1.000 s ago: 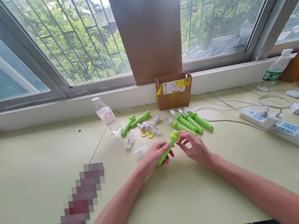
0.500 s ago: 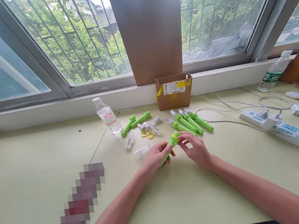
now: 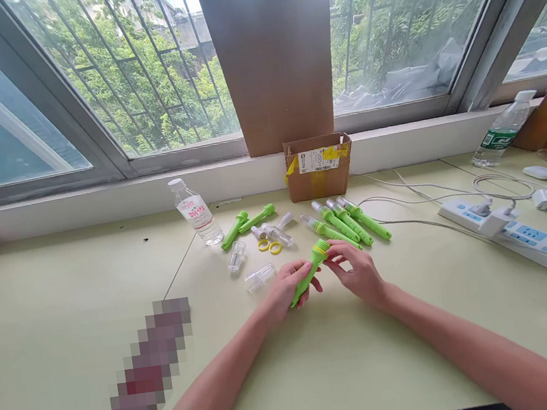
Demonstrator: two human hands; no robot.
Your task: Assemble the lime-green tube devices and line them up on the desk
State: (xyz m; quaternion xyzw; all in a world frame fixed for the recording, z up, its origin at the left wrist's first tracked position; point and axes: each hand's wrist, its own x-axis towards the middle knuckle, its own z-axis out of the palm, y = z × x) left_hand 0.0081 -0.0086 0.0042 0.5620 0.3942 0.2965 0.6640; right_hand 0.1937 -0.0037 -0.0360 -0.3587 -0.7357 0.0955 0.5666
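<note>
My left hand (image 3: 289,287) is wrapped round the body of a green tube (image 3: 306,281), which has a ribbed head and a yellow ring near its upper end. The fingertips of my right hand (image 3: 357,271) pinch the tube's head at the ring. Behind my hands, two yellow rings (image 3: 275,248) lie beside small clear parts (image 3: 280,234). Two clear ribbed pieces (image 3: 259,278) rest to the left of my left hand. Several green tubes with clear tips (image 3: 351,221) lie behind my right hand, and two green tubes (image 3: 257,218) lie further left.
A small cardboard box (image 3: 321,182) stands by the window ledge. One water bottle (image 3: 197,214) stands at the left, another (image 3: 503,131) leans at the far right. Cables and a white power strip (image 3: 517,237) lie on the right of the table (image 3: 395,364).
The green tube has turned slightly in my left hand, and more of its body shows. My right fingers stay at its head. The parts on the table have not moved.
</note>
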